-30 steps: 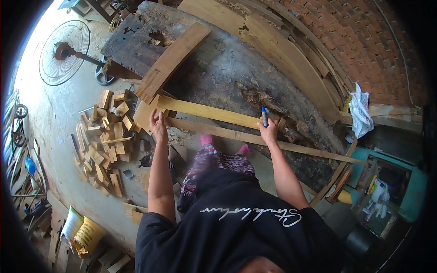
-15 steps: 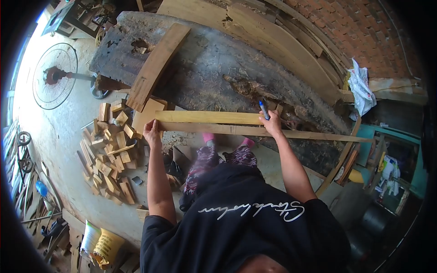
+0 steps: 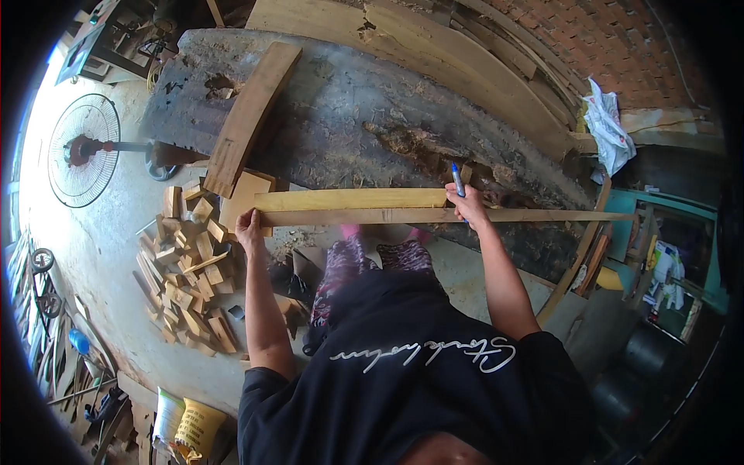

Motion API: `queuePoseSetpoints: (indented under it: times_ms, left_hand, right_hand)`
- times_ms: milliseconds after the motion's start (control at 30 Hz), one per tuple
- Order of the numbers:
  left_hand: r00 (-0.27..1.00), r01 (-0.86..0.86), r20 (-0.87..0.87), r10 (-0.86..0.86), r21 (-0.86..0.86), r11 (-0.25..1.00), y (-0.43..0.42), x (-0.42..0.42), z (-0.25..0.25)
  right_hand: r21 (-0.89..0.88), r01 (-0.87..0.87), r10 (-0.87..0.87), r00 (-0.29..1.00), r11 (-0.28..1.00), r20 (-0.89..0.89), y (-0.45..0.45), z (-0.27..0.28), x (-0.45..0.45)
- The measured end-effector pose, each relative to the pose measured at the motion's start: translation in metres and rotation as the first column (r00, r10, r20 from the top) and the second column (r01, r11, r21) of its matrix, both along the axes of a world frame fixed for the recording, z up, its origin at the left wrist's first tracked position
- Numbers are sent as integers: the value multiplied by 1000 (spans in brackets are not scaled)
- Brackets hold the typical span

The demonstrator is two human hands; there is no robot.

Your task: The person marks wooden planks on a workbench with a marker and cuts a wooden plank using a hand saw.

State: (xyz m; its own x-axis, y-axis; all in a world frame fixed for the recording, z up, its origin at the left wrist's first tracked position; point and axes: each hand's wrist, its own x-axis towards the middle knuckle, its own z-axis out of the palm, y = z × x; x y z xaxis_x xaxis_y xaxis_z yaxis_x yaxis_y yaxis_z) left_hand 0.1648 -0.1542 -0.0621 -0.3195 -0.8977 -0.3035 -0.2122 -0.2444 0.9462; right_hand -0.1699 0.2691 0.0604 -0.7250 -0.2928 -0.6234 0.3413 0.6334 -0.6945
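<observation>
My left hand [image 3: 249, 229] is closed at the left ends of two wooden pieces, its fingers pinching the long narrow wooden strip [image 3: 333, 217]. Lying along the strip's far side is a shorter yellowish board [image 3: 349, 200]. My right hand [image 3: 468, 206] is at that board's right end, wrapped round a blue marker [image 3: 458, 180] that points up and away. Its fingers also touch the wood there. The strip runs on past my right hand to the right.
A big dark slab [image 3: 333, 116] lies beyond the boards, with a curved plank [image 3: 252, 116] across it. Cut wood blocks [image 3: 190, 271] are heaped on the floor at left, near a standing fan [image 3: 84, 151]. A teal cabinet [image 3: 697, 209] stands at right.
The view has shifted slightly. My right hand has moved a little along the board's end and the marker now stands more upright. The left hand still grips the left end.
</observation>
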Motion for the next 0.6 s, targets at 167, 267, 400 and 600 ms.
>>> queuePoseSetpoints:
  times_ms: [167, 267, 400, 600]
  left_hand:
    - [999, 42, 9, -42, -9, 999, 2, -1, 9]
    - [993, 57, -105, -56, 6, 998, 5, 1, 9]
    - [994, 68, -94, -62, 60, 996, 8, 2, 20]
    - [985, 142, -105, -136, 52, 989, 17, 2, 41]
  right_hand:
    - [-3, 37, -37, 999, 999, -4, 3, -1, 3]
    - [10, 39, -39, 999, 999, -8, 4, -3, 5]
    - [23, 22, -22, 999, 999, -27, 5, -4, 6]
    - [17, 19, -18, 999, 1000, -48, 7, -8, 9]
